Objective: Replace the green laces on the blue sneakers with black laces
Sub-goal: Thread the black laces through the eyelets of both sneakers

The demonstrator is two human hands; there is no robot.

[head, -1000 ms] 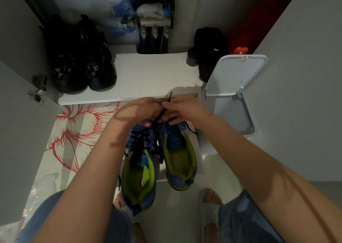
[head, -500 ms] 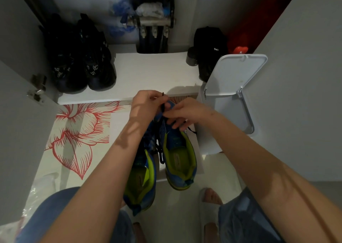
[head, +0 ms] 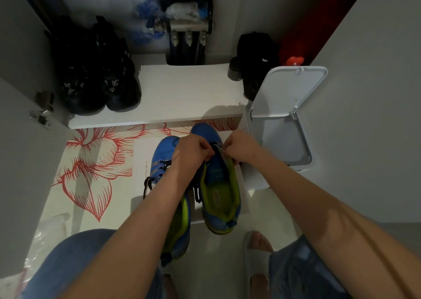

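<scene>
Both hands work at the 2 blue sneakers, which stand side by side at frame centre, toes toward 12 o'clock, on a white sheet laid over a red floral mat. The left hand and the right hand meet over the throat of the right-hand sneaker, each with fingers curled tight. Each pinches a part of the black lace, which spans the short gap between them. Whether the lace passes through an eyelet at that spot cannot be told, as the fingers cover it. The left forearm crosses the left-hand sneaker, on which black lacing shows across the upper. A loose lace end trails off that sneaker toward 9 o'clock. Lime-green lining shows inside both sneakers. At 3 o'clock of the pair stands a white bin with its lid raised. At 12 o'clock runs a white shelf, with 2 black shoes at its 9 o'clock end and a black bag at its 3 o'clock end. At 6 o'clock are the person's denim-clad knees, and a foot in a white slipper rests on the floor.
</scene>
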